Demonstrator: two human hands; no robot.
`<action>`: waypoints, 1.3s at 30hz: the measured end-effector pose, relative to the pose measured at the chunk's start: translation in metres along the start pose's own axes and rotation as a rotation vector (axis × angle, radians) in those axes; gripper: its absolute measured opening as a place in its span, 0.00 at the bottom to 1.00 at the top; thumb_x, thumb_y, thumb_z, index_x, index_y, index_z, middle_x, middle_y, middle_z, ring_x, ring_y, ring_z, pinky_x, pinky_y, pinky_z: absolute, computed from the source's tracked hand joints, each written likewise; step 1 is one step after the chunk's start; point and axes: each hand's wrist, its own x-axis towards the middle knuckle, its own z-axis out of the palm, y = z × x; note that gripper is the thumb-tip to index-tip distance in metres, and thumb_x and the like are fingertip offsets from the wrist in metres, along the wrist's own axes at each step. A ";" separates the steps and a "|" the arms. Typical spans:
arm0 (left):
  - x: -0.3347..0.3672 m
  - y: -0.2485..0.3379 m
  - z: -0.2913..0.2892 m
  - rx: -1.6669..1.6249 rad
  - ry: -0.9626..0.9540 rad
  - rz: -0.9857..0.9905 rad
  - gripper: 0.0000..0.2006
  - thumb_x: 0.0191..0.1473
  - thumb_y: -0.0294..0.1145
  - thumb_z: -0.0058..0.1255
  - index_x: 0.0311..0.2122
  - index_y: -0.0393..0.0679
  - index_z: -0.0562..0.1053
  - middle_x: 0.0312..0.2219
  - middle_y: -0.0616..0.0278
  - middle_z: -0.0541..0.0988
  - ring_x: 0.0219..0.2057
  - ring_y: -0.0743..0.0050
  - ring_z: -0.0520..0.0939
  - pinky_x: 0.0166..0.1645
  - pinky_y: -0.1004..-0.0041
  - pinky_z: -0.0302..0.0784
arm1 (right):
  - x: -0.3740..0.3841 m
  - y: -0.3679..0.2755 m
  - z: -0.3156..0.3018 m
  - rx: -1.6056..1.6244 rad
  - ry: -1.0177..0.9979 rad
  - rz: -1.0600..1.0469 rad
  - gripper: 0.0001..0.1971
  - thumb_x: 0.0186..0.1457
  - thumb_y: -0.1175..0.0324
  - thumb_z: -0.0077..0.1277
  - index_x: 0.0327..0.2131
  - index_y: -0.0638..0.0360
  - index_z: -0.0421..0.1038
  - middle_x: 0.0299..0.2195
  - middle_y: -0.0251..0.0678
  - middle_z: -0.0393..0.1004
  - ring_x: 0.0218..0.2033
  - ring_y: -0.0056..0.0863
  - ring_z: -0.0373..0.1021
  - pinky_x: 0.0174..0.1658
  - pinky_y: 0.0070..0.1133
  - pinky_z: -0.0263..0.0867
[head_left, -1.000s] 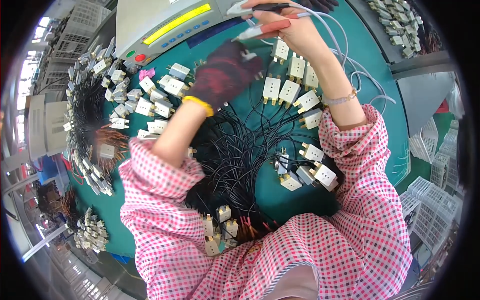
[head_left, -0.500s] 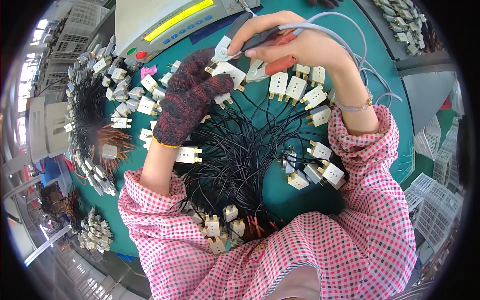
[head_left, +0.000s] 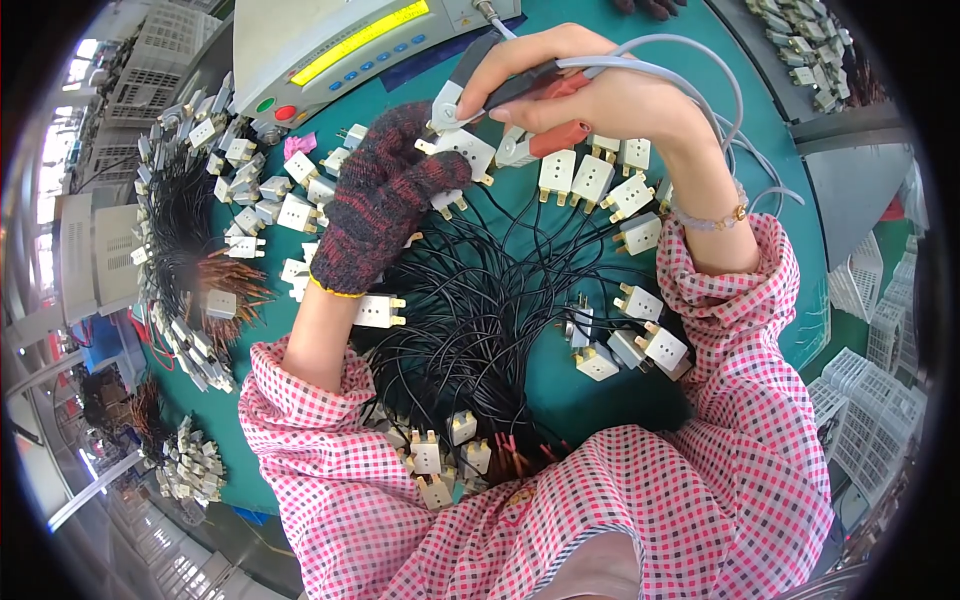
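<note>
My left hand, in a dark red and black knitted glove, is closed on a white block-shaped component with metal tabs and small dark holes. Bare, my right hand grips a pair of test clips, a black-handled clip and a red-sleeved clip, with grey cables running off to the right. The black clip's jaw meets a tab at the component's upper left. Beside the component's right side is the red clip's jaw; whether it touches a tab cannot be made out.
A tester with a yellow display and coloured buttons stands at the back left. Black wires with more white components fan across the green table. Another wired bundle lies left; white racks stand at right.
The black clip has tilted slightly and its jaw sits at the tab. The red clip has shifted a little to the right. My left hand stays almost still with the component.
</note>
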 end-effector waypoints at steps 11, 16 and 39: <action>0.002 -0.004 0.007 0.018 0.003 0.072 0.22 0.49 0.25 0.52 0.50 0.42 0.63 0.40 0.61 0.73 0.38 0.75 0.76 0.42 0.76 0.73 | 0.003 0.004 0.006 0.118 0.033 -0.007 0.08 0.47 0.79 0.51 0.34 0.63 0.73 0.34 0.34 0.73 0.37 0.23 0.69 0.42 0.18 0.65; 0.007 0.010 0.029 0.766 0.062 0.413 0.14 0.50 0.28 0.47 0.44 0.43 0.69 0.39 0.58 0.73 0.41 0.69 0.74 0.43 0.71 0.72 | -0.007 0.017 -0.024 0.129 0.301 -0.092 0.08 0.49 0.75 0.51 0.36 0.61 0.73 0.29 0.34 0.75 0.31 0.21 0.72 0.33 0.16 0.69; 0.096 -0.012 0.079 1.238 0.012 0.160 0.22 0.50 0.48 0.47 0.44 0.42 0.68 0.39 0.53 0.74 0.37 0.55 0.77 0.42 0.63 0.72 | -0.008 0.075 -0.025 0.400 0.867 0.009 0.08 0.51 0.82 0.45 0.35 0.61 0.70 0.28 0.31 0.72 0.22 0.13 0.66 0.27 0.14 0.67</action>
